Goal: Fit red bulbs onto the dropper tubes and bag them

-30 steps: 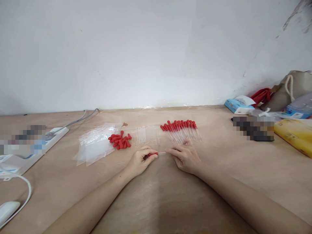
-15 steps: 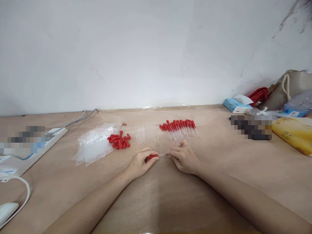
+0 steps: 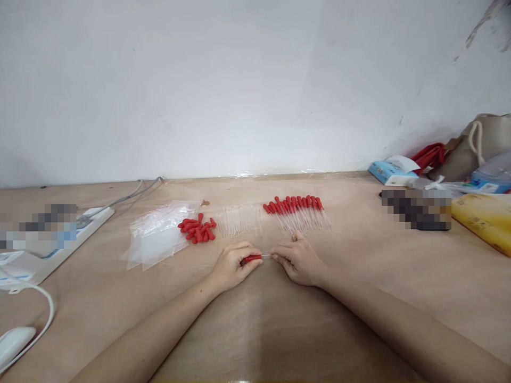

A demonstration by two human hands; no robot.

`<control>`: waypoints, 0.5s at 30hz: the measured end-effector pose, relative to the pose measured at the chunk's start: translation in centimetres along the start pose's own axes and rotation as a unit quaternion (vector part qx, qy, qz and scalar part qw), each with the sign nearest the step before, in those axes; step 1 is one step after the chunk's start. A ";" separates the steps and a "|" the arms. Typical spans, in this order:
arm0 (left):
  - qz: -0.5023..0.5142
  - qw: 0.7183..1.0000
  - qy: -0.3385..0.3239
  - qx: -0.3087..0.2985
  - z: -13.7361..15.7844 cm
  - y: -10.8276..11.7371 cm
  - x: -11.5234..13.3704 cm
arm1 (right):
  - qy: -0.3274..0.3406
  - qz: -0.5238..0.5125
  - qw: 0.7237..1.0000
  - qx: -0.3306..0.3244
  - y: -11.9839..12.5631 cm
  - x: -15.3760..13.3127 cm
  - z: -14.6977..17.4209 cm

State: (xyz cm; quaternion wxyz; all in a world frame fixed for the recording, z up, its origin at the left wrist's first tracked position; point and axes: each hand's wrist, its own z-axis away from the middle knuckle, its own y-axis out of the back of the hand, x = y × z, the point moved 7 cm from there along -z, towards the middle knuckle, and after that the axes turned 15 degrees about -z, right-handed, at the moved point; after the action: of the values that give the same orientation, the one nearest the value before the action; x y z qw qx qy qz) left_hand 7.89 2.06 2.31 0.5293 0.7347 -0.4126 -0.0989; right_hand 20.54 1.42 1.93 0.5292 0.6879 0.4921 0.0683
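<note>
Between thumb and fingers, my left hand (image 3: 235, 264) grips a red rubber dropper bulb (image 3: 253, 258), lying sideways. A thin clear glass tube (image 3: 266, 256) runs from the bulb's mouth into the pinched fingers of my right hand (image 3: 299, 260), which hide its far end. Behind my left hand lies a pile of loose red bulbs (image 3: 198, 230). A row of bare glass tubes (image 3: 239, 221) rests to the right of that pile. Beyond my right hand, several droppers with red bulbs (image 3: 297, 208) lie side by side, bulbs toward the wall.
Clear plastic bags (image 3: 159, 229) lie left of the loose bulbs. At far left are a white power strip (image 3: 96, 219) and a cable (image 3: 50, 314). On the right sit a blue tissue pack (image 3: 391, 173), a blurred dark object (image 3: 417, 210) and a yellow package (image 3: 483, 218).
The view has shifted slightly. My hands are a little closer together, and less of the glass tube shows between them. Both grips are held.
</note>
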 end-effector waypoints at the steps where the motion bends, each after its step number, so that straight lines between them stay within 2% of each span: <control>1: -0.008 1.000 -0.003 0.004 0.0 0.1 0.0 | 0.003 0.006 1.000 -0.002 0.2 -0.2 -0.1; 4: -0.034 0.999 -0.022 0.030 -0.2 0.9 0.1 | 0.019 0.030 0.999 -0.009 1.1 -1.1 -0.2; 6: -0.070 0.996 -0.028 0.054 -0.4 1.8 0.1 | 0.003 0.045 0.999 -0.003 2.0 -0.9 -0.4; 8: -0.129 0.989 -0.003 0.073 -0.5 3.1 -0.7 | -0.060 0.043 0.997 0.033 3.4 0.7 -0.7; 10: -0.200 0.975 0.049 0.082 -0.7 4.6 -2.4 | -0.157 0.019 0.983 0.095 5.1 3.3 -0.8; 13: -0.288 0.947 0.121 0.077 -0.7 6.9 -5.6 | -0.292 -0.008 0.938 0.185 7.0 7.7 -0.8; 15: -0.314 0.932 0.171 0.057 -0.5 8.1 -7.9 | -0.344 -0.006 0.915 0.213 7.4 9.6 -1.1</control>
State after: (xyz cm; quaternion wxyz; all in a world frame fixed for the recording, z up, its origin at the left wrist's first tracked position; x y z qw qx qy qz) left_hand -0.99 7.25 7.20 0.4908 0.8617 -0.0686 -0.1092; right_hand 29.21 9.72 4.20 0.5074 0.7621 0.2868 -0.2821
